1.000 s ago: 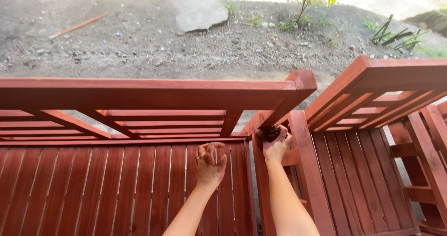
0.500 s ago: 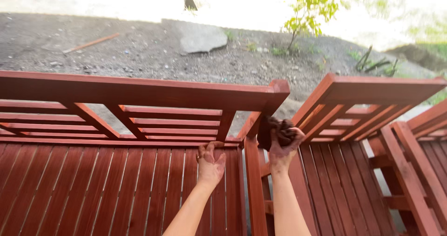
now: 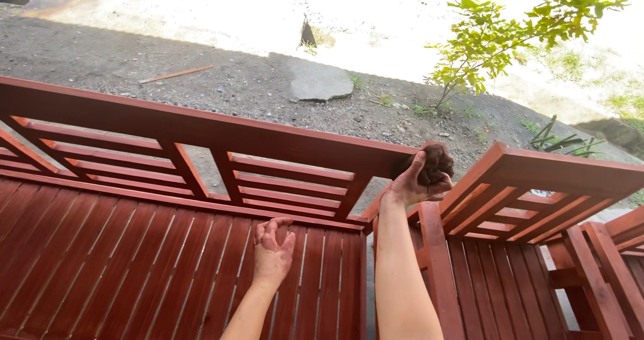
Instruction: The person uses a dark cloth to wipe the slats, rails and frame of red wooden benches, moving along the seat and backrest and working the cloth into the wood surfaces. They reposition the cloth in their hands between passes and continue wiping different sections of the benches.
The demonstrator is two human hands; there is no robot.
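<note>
Up top, right hand (image 3: pixel 414 187) grips dark wad (image 3: pixel 435 164) (fibrous) against glossy red rail (image 3: pixel 221 133).

We see two bare forearms coming up from the near edge, no sleeves, cuffs or gloves on either. Our left hand (image 3: pixel 272 253) sits on the slimmer-looking arm, left of centre; a thin ring seems to show on one finger near the knuckles, though it is too small to be sure. No watch or band marks that wrist. Our right hand (image 3: pixel 414 182) tops a longer stretch of forearm, bare from the near edge to the wrist, with no bracelet, watch or strap. The nails on both hands look short and unpainted. Nothing else of our body or clothing is in view.
</note>
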